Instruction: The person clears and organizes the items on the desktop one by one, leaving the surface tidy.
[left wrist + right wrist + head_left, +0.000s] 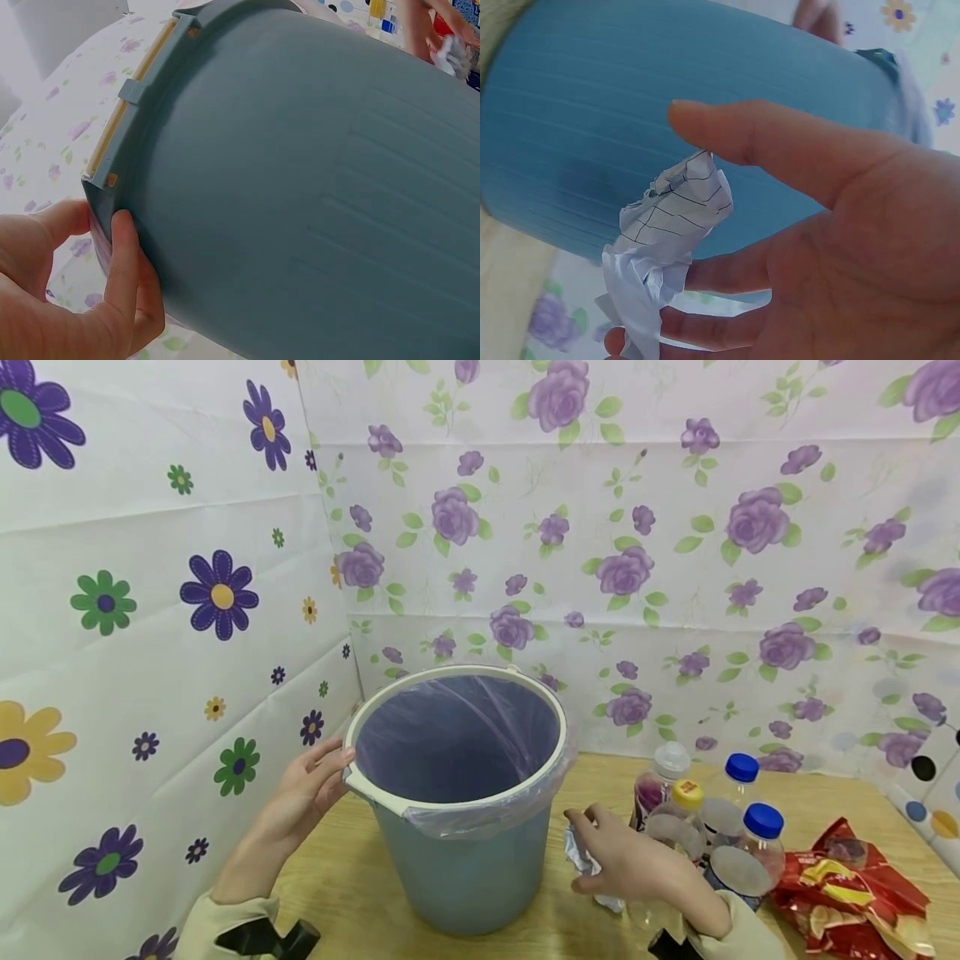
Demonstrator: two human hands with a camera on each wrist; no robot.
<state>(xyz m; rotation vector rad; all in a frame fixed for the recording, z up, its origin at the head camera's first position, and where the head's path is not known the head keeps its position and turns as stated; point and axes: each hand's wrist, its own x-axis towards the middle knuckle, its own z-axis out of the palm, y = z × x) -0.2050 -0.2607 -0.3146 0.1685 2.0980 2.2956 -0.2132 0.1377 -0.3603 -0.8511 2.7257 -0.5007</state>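
Observation:
A blue-grey trash bin (468, 860) stands upright on the table, a clear plastic liner (480, 818) folded out over its pale rim. My left hand (307, 793) grips the rim at the bin's left side; the left wrist view shows the thumb and fingers (124, 277) on either side of the edge. To the right of the bin, my right hand (630, 860) holds a crumpled sheet of paper (671, 214) with lines on it. The paper lies between thumb and fingers, with fingertips curled behind its lower end.
Several plastic bottles stand right of my right hand, among them a blue-capped bottle (750, 856) and a yellow-capped bottle (678, 818). Beside them lies a red snack bag (847, 893). Flower-patterned sheets (600, 527) hang behind and left of the wooden table (322, 893).

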